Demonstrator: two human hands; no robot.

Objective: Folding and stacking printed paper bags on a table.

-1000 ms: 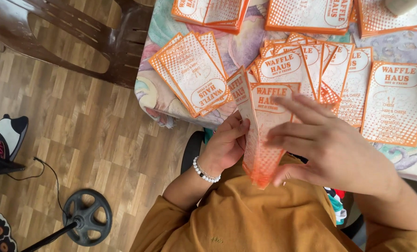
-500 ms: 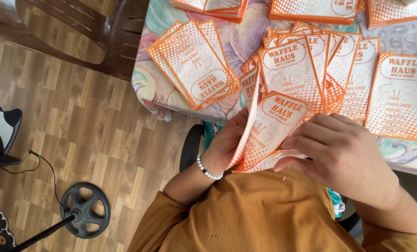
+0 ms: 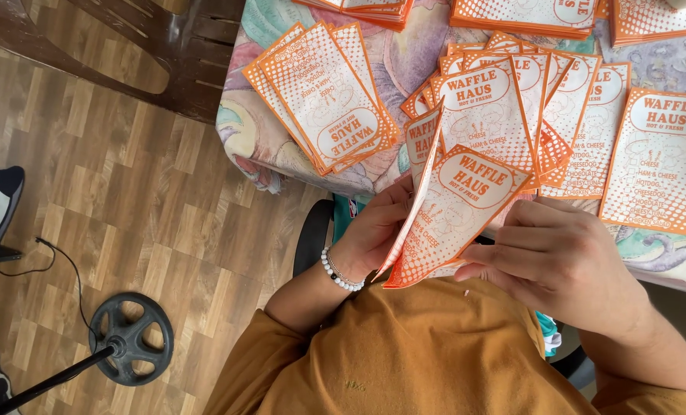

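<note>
— Presently, what is in hand?

— One orange-and-white paper sleeve (image 3: 454, 211), held tilted above the person's lap at the near edge of the table. The left hand (image 3: 373, 230) is closed on its left edge, fingers behind the paper. The right hand (image 3: 562, 257) grips its lower right side, fingers curled and narrow, thumb against the paper.

— And immediately around it?

— Just behind the held sleeve, a fanned batch of like sleeves (image 3: 527, 100) lies on the table. A second fanned stack (image 3: 323, 96) sits to the left, near the table's corner; a single sleeve (image 3: 658, 157) lies flat to the right. Further stacks (image 3: 523, 11) run along the far edge.

— The surface?

— A table under a pastel patterned cloth (image 3: 254, 131), which hangs over the corner.

— The room?

— Wood-plank flooring (image 3: 127, 207). A dark brown plastic chair (image 3: 177, 46) stands beside the table's left end. On the floor at lower left, a round black stand base (image 3: 131, 338) with a thin black cable (image 3: 51, 257) trailing near it. The person wears a mustard top (image 3: 435, 353) and a beaded bracelet (image 3: 337, 274) on the left wrist.
</note>
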